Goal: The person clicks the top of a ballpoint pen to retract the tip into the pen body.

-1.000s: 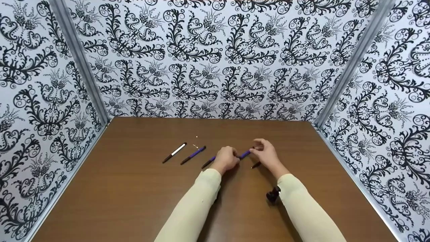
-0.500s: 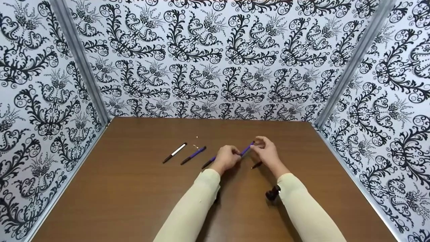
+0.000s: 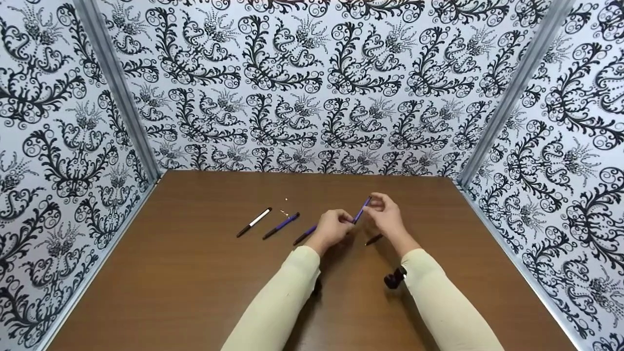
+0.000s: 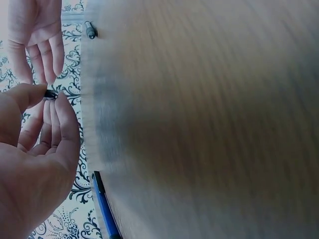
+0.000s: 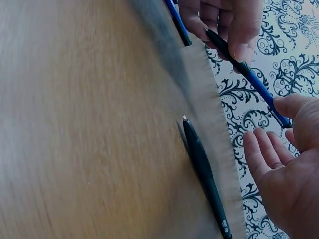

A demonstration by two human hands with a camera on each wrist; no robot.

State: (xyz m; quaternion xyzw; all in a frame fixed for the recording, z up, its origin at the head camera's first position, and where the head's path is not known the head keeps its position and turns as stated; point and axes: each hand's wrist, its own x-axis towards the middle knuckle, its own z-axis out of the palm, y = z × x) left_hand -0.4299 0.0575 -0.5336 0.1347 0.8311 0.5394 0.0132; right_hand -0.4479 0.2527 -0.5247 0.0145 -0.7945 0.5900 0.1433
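Note:
A blue pen (image 3: 361, 210) with a black grip is held tilted above the table between both hands. My left hand (image 3: 334, 228) pinches its black grip end, which shows clearly in the right wrist view. At the other end, the thumb and fingers of my right hand (image 3: 386, 217) hold the blue barrel. Beneath the right hand a black pen (image 5: 204, 169) lies on the table, its metal tip showing. Another blue pen (image 3: 305, 235) lies beside the left wrist, its far end hidden by that hand.
Farther left on the brown table (image 3: 195, 287) lie one more blue pen (image 3: 281, 225) and a white pen (image 3: 254, 222) with black ends, roughly parallel. Tiny light bits (image 3: 284, 212) are scattered behind them. Patterned walls (image 3: 312, 97) enclose the back and sides.
The held pen has turned steeper, its upper end rising along with my right hand. My left fingers have shifted slightly right along with its grip end. The pens on the table have stayed put.

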